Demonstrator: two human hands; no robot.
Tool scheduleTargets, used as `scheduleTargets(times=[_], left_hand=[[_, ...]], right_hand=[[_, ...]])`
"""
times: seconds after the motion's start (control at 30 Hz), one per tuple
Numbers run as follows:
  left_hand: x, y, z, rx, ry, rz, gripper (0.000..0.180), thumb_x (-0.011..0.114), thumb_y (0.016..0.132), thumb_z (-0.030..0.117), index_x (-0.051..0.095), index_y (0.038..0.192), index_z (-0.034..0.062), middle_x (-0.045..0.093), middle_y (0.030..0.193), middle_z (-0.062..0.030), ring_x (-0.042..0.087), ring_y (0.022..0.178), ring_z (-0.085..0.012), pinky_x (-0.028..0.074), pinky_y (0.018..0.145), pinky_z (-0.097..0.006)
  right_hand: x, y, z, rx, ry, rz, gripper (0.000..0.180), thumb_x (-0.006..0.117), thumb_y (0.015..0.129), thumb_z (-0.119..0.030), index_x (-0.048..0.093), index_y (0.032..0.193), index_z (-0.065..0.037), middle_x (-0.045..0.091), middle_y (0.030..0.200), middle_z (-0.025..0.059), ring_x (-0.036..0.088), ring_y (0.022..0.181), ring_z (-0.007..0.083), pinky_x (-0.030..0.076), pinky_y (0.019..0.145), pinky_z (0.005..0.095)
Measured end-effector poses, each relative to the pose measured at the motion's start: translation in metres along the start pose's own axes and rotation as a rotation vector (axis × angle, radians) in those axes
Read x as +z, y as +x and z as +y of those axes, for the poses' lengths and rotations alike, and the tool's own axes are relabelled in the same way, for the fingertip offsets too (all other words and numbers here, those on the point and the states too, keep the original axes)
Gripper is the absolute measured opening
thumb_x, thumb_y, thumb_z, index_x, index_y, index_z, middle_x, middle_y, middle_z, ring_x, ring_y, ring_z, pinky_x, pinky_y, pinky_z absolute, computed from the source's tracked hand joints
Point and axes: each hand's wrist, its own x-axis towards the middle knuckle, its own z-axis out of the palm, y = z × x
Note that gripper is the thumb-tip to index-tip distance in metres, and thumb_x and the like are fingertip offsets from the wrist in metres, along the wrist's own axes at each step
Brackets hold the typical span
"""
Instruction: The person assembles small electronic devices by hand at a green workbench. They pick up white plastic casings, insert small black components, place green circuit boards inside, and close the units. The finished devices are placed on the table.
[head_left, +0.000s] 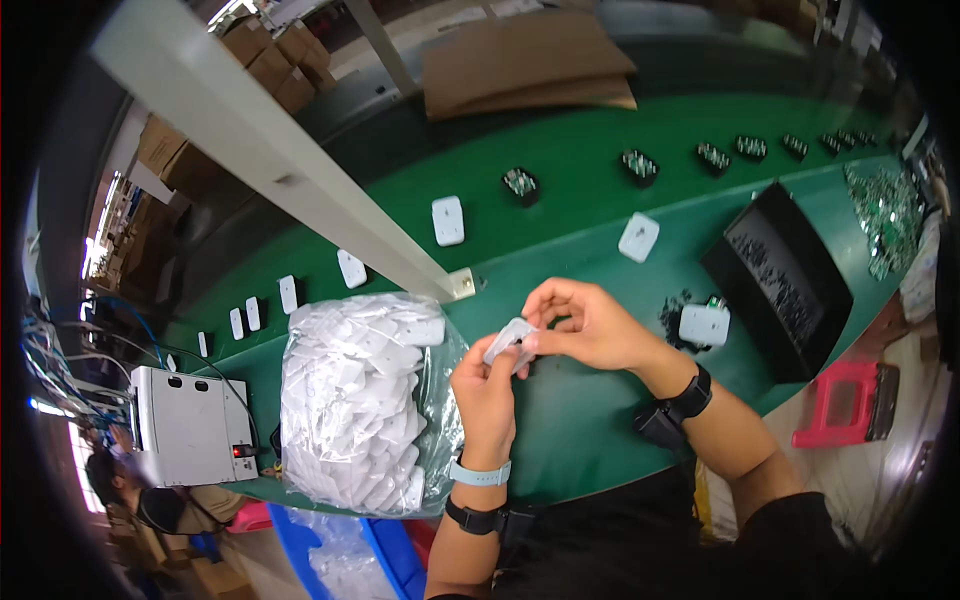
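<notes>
In front of my body, above the green table, my left hand (486,398) is closed on a small white plastic cover (508,338), its thumb lying on the near side. My right hand (592,326) meets it from the right, thumb and forefinger pinched together against the cover's edge. A tiny dark spot shows at those fingertips; what they pinch is too small to make out. Left of my left hand lies a clear plastic bag (436,375) full of white covers (350,400). On the right, a white cover with a circuit board (704,324) rests by loose small black parts (676,318).
A black bin (808,300) of small black parts is tilted at the right, beside a heap of green circuit boards (886,220). White covers (448,220) and black housings with boards (640,167) line the green belt. A pale post (300,190) rises beyond the bag.
</notes>
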Motion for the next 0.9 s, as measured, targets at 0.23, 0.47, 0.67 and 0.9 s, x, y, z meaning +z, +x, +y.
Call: scheduleTargets(times=[0.23, 0.47, 0.67, 0.9], left_hand=[[-0.001, 0.006, 0.002, -0.066, -0.299, 0.072, 0.017, 0.061, 0.098, 0.008, 0.064, 0.111, -0.0024, 0.069, 0.099, -0.0104, 0.068, 0.082, -0.0196, 0.05, 0.066, -0.029], [-0.012, 0.006, 0.001, -0.085, -0.405, 0.065, 0.018, 0.062, 0.099, 0.01, 0.063, 0.114, 0.0005, 0.069, 0.101, -0.0081, 0.07, 0.085, -0.0206, 0.053, 0.069, -0.03], [-0.005, 0.005, 0.001, -0.089, -0.414, 0.004, 0.019, 0.06, 0.099, 0.007, 0.062, 0.116, -0.0012, 0.07, 0.102, -0.0089, 0.07, 0.088, -0.0231, 0.056, 0.074, -0.032], [-0.008, 0.008, -0.003, -0.147, -0.548, -0.096, 0.038, 0.047, 0.106, 0.02, 0.052, 0.133, -0.0067, 0.061, 0.132, -0.018, 0.06, 0.122, -0.0326, 0.047, 0.107, -0.044]], right_hand=[[-0.034, 0.112, -0.006, -0.369, -1.0, 0.646, 0.039, 0.079, 0.078, -0.015, 0.06, 0.111, -0.005, 0.061, 0.107, 0.0161, 0.057, 0.109, 0.0367, 0.048, 0.095, 0.0458], [-0.033, 0.126, 0.0, -0.135, -0.687, 0.457, 0.027, 0.069, 0.083, -0.01, 0.067, 0.109, -0.003, 0.065, 0.094, 0.0153, 0.063, 0.083, 0.0299, 0.051, 0.079, 0.0397], [-0.023, 0.011, -0.039, -0.147, -0.022, 0.157, 0.033, 0.064, 0.09, 0.004, 0.058, 0.122, 0.0, 0.067, 0.103, 0.0056, 0.063, 0.09, 0.0112, 0.052, 0.083, 0.0278], [-0.018, -0.01, -0.013, 0.003, 0.081, 0.078, 0.032, 0.07, 0.088, 0.002, 0.062, 0.119, 0.0, 0.072, 0.107, 0.0099, 0.067, 0.097, 0.0123, 0.055, 0.087, 0.0277]])
